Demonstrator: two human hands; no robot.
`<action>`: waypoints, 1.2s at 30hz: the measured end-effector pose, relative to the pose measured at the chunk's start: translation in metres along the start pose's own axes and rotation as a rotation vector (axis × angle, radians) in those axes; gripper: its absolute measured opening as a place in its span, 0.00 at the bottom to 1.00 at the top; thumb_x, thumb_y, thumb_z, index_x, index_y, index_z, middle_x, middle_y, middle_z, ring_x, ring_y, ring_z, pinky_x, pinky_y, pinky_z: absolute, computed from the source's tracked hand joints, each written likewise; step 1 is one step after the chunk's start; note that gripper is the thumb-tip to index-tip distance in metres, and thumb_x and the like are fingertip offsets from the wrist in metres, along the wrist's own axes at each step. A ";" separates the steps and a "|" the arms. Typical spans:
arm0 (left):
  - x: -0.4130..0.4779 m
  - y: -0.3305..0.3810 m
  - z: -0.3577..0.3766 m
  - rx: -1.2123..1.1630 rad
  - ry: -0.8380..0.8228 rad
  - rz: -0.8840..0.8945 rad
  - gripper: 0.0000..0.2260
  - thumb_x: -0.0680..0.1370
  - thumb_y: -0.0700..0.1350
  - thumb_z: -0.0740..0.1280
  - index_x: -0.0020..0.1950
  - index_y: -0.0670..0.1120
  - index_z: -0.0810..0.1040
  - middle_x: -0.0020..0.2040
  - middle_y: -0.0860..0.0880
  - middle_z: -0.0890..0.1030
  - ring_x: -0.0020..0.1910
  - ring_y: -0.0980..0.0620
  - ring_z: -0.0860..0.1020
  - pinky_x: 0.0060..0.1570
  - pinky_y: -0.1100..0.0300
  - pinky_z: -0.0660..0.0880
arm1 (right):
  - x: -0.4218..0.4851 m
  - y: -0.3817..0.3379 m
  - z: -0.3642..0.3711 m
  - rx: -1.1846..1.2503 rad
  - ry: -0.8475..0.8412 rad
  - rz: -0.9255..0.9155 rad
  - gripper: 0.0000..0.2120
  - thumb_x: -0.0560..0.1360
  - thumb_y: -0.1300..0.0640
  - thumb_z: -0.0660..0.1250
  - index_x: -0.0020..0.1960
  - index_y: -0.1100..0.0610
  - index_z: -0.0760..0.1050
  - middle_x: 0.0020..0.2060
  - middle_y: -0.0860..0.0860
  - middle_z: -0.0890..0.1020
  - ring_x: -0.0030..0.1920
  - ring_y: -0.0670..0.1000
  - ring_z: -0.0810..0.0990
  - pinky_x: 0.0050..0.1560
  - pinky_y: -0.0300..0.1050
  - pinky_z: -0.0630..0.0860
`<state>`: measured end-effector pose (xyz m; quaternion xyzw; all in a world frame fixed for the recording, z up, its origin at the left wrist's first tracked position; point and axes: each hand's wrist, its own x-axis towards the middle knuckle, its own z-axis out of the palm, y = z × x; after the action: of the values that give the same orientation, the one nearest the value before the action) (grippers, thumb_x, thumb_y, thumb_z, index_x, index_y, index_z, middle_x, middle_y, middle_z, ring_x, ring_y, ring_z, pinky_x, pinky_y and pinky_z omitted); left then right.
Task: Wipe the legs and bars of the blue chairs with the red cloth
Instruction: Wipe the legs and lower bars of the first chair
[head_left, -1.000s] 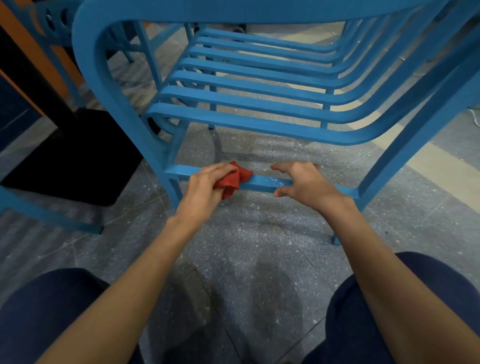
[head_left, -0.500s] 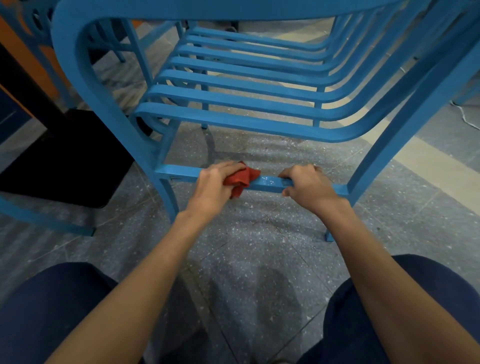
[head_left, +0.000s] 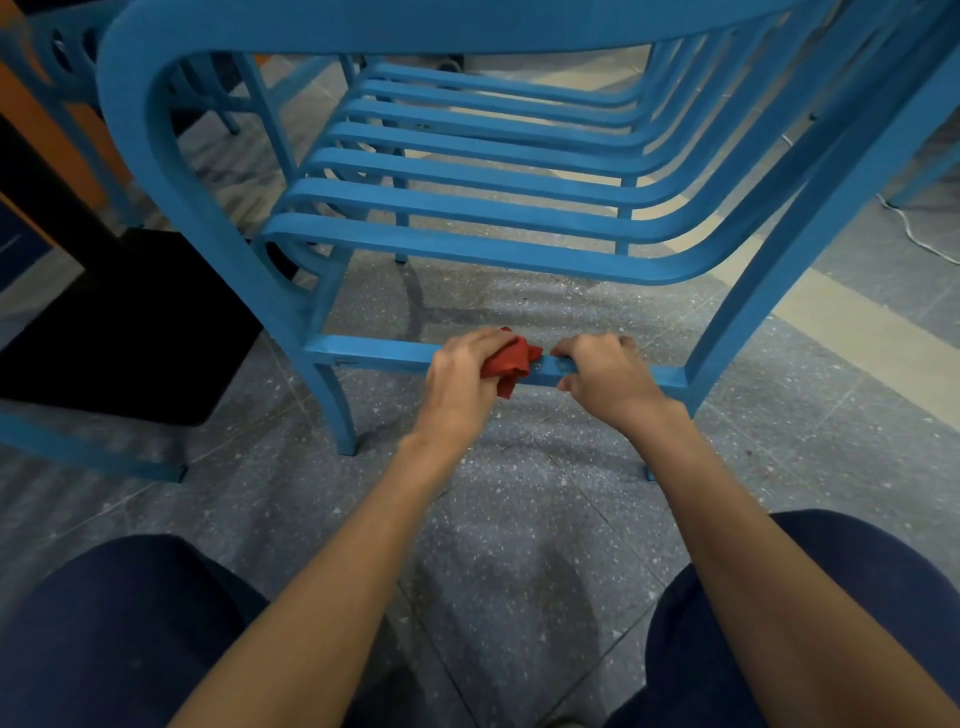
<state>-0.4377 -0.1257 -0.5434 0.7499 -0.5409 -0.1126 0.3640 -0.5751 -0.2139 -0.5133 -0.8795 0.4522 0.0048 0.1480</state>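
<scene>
Head: red cloth (head_left: 511, 364) between hands (head_left: 462, 382) (head_left: 605, 382) (on bar (head_left: 374, 353))

Crumpled red cloth (head_left: 511, 364) on blue chair's low crossbar (head_left: 374, 351)

Blue chair (head_left: 467, 244): painted coat, matt to satin, faintly grainy on frame and seat slats; material under the paint cannot be told.
Lower bar (head_left: 374, 353): same blue coat, a little sheen on the top face near the red cloth (head_left: 511, 364).
Red cloth: soft fabric, matt, crumpled into folds.
Floor (head_left: 519, 519): hard grey-blue tile with pale speckles, terrazzo-like, smooth, low sheen, thin joints.
Pale band (head_left: 852, 317) in the floor: cream, plain, smooth.
Black slab (head_left: 130, 338), left: flat, matt.
Trousers (head_left: 130, 623): dark navy cloth, matt.
Cable (head_left: 906, 228): white, smooth, plastic-looking.
</scene>
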 end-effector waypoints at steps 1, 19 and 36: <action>-0.005 -0.006 -0.005 -0.008 -0.002 0.038 0.18 0.73 0.36 0.71 0.63 0.45 0.79 0.61 0.47 0.80 0.62 0.50 0.75 0.68 0.62 0.66 | 0.000 0.001 0.001 0.018 0.008 -0.008 0.11 0.77 0.62 0.64 0.57 0.55 0.77 0.49 0.55 0.80 0.55 0.58 0.76 0.71 0.58 0.60; -0.014 0.010 0.012 0.056 0.015 0.032 0.23 0.73 0.36 0.70 0.68 0.45 0.74 0.65 0.47 0.76 0.64 0.48 0.71 0.69 0.54 0.66 | 0.005 0.011 0.012 0.054 0.064 -0.080 0.11 0.76 0.59 0.67 0.58 0.55 0.77 0.48 0.53 0.82 0.52 0.56 0.78 0.71 0.60 0.58; -0.007 0.024 0.028 -0.006 0.013 0.061 0.20 0.74 0.38 0.70 0.65 0.44 0.76 0.62 0.46 0.78 0.62 0.48 0.73 0.67 0.54 0.69 | -0.058 0.070 -0.011 0.433 0.452 0.568 0.18 0.75 0.48 0.69 0.53 0.63 0.73 0.48 0.58 0.79 0.50 0.61 0.77 0.43 0.48 0.70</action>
<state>-0.4736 -0.1349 -0.5483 0.7328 -0.5606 -0.0980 0.3730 -0.6668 -0.2086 -0.5126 -0.6474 0.6883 -0.2428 0.2194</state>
